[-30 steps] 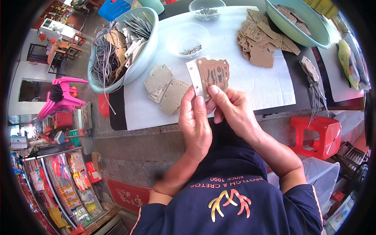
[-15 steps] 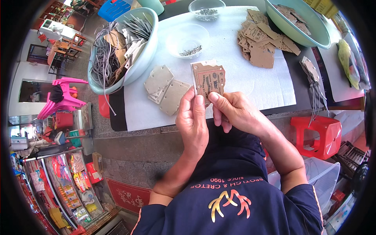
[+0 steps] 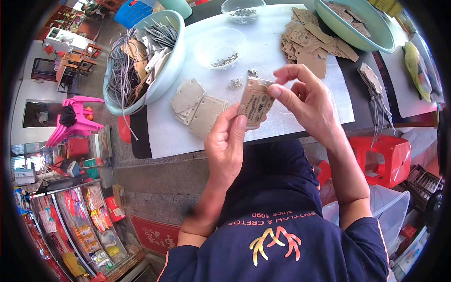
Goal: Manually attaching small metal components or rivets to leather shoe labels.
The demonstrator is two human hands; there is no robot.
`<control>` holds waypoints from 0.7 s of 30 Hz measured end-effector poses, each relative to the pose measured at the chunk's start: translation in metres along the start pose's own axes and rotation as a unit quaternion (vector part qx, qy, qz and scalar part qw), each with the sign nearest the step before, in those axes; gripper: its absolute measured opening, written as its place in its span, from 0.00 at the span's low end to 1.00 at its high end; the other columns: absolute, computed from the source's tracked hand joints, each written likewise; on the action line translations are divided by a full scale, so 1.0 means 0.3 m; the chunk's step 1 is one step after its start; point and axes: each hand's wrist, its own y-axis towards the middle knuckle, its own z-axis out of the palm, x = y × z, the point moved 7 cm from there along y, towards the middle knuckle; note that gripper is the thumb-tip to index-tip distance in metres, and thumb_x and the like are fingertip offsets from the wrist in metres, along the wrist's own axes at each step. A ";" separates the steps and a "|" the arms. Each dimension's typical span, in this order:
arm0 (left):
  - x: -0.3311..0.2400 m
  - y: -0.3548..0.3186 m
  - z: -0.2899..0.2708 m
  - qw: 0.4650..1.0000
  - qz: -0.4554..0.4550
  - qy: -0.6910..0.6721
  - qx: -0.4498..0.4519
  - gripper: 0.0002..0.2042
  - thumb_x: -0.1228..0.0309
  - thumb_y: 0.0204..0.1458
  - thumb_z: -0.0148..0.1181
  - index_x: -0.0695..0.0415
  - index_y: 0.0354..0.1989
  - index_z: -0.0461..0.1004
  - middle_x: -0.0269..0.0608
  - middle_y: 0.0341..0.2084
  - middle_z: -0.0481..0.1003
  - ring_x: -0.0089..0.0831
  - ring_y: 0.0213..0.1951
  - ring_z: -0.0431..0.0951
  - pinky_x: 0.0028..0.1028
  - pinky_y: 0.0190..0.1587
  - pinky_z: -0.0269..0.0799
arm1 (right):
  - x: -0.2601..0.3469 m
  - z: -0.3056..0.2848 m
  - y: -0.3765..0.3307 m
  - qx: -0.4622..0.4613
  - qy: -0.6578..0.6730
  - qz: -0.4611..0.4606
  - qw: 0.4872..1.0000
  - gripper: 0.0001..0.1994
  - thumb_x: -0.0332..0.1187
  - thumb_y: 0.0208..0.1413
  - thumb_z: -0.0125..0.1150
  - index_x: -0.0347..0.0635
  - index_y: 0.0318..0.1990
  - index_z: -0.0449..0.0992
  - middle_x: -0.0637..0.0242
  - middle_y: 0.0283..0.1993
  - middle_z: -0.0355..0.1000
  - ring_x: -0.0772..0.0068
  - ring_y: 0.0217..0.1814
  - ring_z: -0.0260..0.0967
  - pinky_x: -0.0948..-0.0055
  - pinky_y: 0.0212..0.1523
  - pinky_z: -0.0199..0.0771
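Observation:
My left hand (image 3: 226,141) grips a brown printed cardboard piece (image 3: 256,104) along its left side and lower end, thumb on the face. A pale plate edge shows behind the cardboard. My right hand (image 3: 307,96) is at the piece's upper right corner, thumb and forefinger curled close together; whatever is between them is too small to make out. Just beyond the piece, little metal fasteners (image 3: 235,83) lie in two small heaps on the white sheet (image 3: 164,136). Left of my left hand rest several pale plates with holes (image 3: 206,115).
A blue basin (image 3: 176,61) holds grey cords and plates. Farther back are clear bowls (image 3: 221,49) with small metal parts. At right lie a pile of cardboard pieces (image 3: 305,40), a green basin (image 3: 376,42) and corded plates (image 3: 371,80). A red stool (image 3: 387,160) stands beside the table.
My right hand has moved up and right, from the cardboard's lower end to its upper corner. The piece has tilted to the right, and the small metal heaps behind it now show.

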 end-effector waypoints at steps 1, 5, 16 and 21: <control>0.002 -0.004 0.007 1.000 -0.018 0.010 0.023 0.15 0.72 0.65 0.45 0.69 0.54 0.67 0.50 0.42 0.77 0.33 0.42 0.80 0.29 0.46 0.76 | -0.005 -0.002 0.003 0.000 0.000 0.001 1.000 0.15 0.39 0.54 0.68 0.37 0.41 0.75 0.71 0.28 0.72 0.85 0.24 0.61 0.78 0.25 0.64; -0.010 -0.002 0.005 0.996 0.013 0.067 0.062 0.12 0.77 0.63 0.49 0.66 0.53 0.67 0.51 0.44 0.76 0.30 0.45 0.79 0.27 0.49 0.74 | -0.041 0.043 -0.014 0.105 0.011 0.018 0.994 0.14 0.34 0.51 0.70 0.38 0.40 0.75 0.69 0.32 0.72 0.82 0.28 0.65 0.78 0.28 0.67; -0.107 -0.004 -0.029 0.958 0.266 0.108 0.009 0.09 0.82 0.55 0.57 0.60 0.40 0.65 0.55 0.55 0.65 0.45 0.60 0.67 0.35 0.56 0.70 | 0.005 0.051 -0.114 -0.058 -0.009 -0.306 0.950 0.18 0.13 0.33 0.55 0.40 0.35 0.74 0.58 0.45 0.71 0.59 0.45 0.71 0.66 0.43 0.74; -0.093 -0.006 -0.045 0.953 0.270 0.138 0.004 0.10 0.83 0.53 0.59 0.59 0.40 0.66 0.50 0.48 0.69 0.42 0.56 0.70 0.33 0.54 0.70 | 0.020 0.032 -0.124 -0.068 -0.043 -0.337 0.938 0.19 0.14 0.32 0.55 0.40 0.36 0.74 0.58 0.43 0.72 0.60 0.42 0.72 0.68 0.41 0.73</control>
